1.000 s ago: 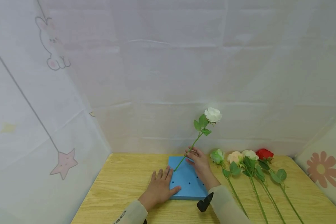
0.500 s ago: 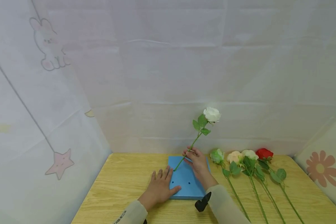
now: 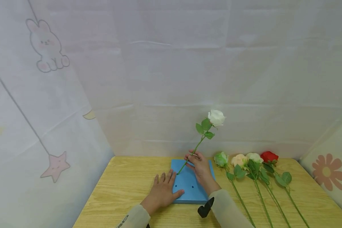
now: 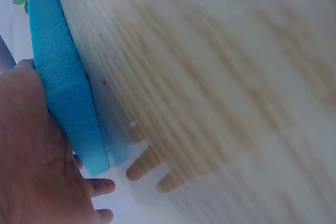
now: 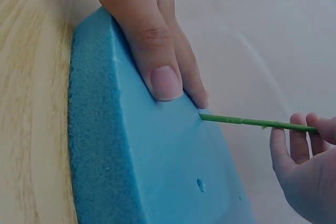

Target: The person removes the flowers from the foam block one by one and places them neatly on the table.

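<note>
A blue foam block (image 3: 185, 182) with small holes in its top lies on the wooden table. My left hand (image 3: 163, 191) rests on its left side, fingers straight and spread, thumb on the top face. With my right hand (image 3: 200, 169) I pinch the green stem of a white rose (image 3: 216, 117), which leans up to the right. In the right wrist view the lower end of the stem (image 5: 231, 119) enters a hole beside my left fingers (image 5: 165, 80). The left wrist view catches the block's rough side (image 4: 68, 77) against my left palm.
To the right lie a green-white rose (image 3: 221, 159), a peach rose (image 3: 240, 160), another white rose (image 3: 255, 157) and a red rose (image 3: 269, 156), stems toward the front. A pale printed cloth (image 3: 159, 79) stands behind the table (image 3: 125, 190).
My right hand has shifted slightly left, still pinching the stem. The left hand and the block stay where they were, and the rose's lean is nearly the same.
</note>
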Demonstrator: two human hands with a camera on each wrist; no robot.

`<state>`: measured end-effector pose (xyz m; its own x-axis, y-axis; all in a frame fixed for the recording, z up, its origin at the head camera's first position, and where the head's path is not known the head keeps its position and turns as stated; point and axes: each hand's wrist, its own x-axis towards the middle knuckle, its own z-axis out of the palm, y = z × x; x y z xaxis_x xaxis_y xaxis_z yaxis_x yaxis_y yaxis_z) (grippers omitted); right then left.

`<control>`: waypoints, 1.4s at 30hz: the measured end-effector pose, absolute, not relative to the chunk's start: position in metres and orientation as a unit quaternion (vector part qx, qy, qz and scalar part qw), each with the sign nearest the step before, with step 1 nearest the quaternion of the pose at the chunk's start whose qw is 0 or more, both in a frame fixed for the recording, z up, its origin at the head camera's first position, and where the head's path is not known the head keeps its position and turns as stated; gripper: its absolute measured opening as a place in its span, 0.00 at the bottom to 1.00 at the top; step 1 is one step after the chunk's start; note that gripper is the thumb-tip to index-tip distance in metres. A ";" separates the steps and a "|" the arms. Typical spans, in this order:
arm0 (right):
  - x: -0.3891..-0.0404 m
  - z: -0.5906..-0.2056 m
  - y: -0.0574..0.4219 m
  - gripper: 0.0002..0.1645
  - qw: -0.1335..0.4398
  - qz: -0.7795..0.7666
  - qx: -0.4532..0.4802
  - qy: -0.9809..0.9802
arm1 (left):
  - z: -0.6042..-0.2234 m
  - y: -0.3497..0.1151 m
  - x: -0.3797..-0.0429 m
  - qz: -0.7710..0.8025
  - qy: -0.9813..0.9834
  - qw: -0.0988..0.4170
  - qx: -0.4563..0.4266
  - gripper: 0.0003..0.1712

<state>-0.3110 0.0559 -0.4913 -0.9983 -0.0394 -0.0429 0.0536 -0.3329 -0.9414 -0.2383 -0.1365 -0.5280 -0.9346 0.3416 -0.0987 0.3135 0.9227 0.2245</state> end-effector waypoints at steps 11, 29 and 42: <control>-0.306 -0.481 0.056 0.22 0.010 -0.814 -0.007 0.580 | -0.529 -0.137 -0.238 0.099 0.979 0.067 0.167 0.56; -0.296 -0.461 0.060 0.20 0.008 -0.785 -0.026 0.618 | -0.530 -0.136 -0.238 0.100 0.979 0.067 0.163 0.56; -0.283 -0.451 0.073 0.21 0.014 -0.764 -0.054 0.643 | -0.528 -0.138 -0.238 0.113 0.977 0.068 0.168 0.56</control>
<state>-0.2826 0.0729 -0.4509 -0.9937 -0.0917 0.0647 -0.0480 -0.1739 -0.9836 -0.2385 -0.1384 -0.5283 -0.9340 0.3443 -0.0955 0.3133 0.9177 0.2443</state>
